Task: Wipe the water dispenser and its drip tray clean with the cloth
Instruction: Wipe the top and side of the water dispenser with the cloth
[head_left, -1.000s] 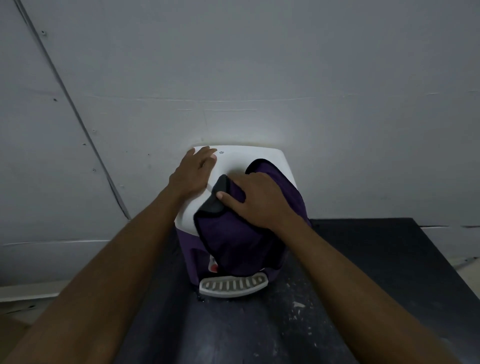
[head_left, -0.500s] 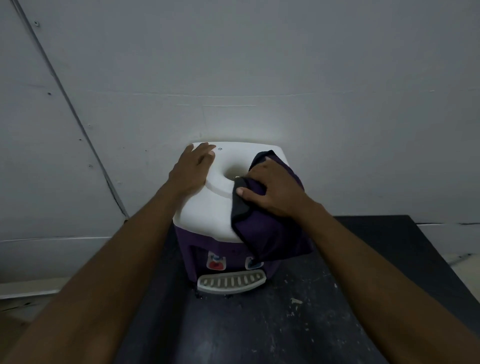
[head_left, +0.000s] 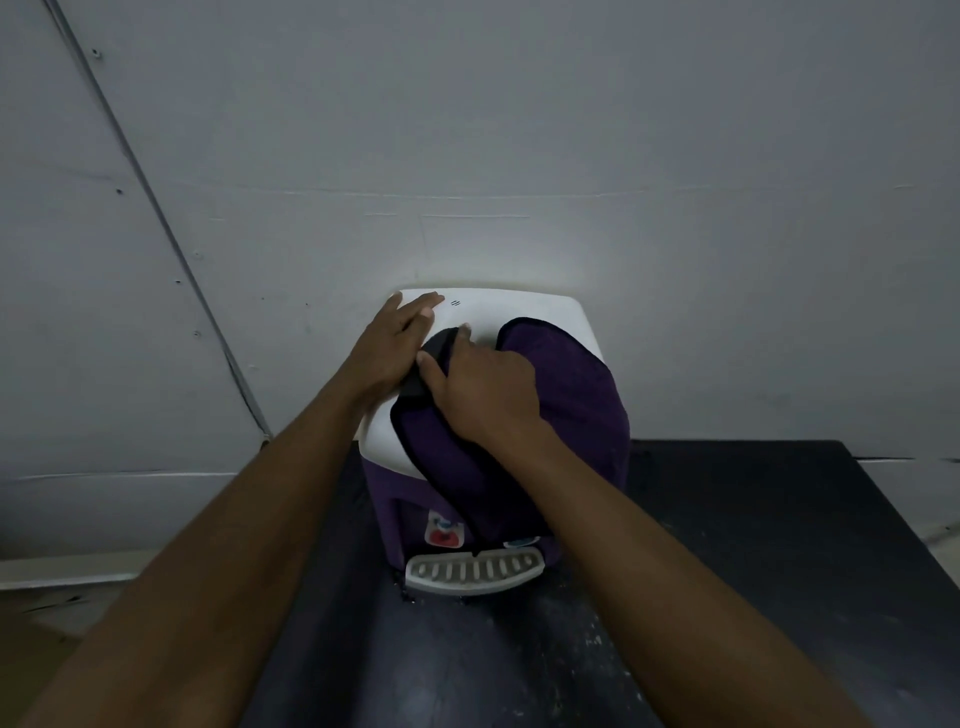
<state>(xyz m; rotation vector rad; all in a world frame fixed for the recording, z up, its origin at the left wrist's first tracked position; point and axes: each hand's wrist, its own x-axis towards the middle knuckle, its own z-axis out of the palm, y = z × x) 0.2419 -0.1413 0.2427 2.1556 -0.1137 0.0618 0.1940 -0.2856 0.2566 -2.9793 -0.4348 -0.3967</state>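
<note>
Right grip (head_left: 483, 389), fingers curled on the cloth (head_left: 561, 395), has swept back across the water dispenser (head_left: 519, 306) top toward the flat, open left grip (head_left: 395, 338). The drip tray (head_left: 472, 571) below them likely comes next.

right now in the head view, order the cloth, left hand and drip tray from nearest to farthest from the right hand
1. cloth, gripped by the right hand on the dispenser top.
2. left hand, just to its left, flat on the white top.
3. drip tray, low at the dispenser's front.
</note>
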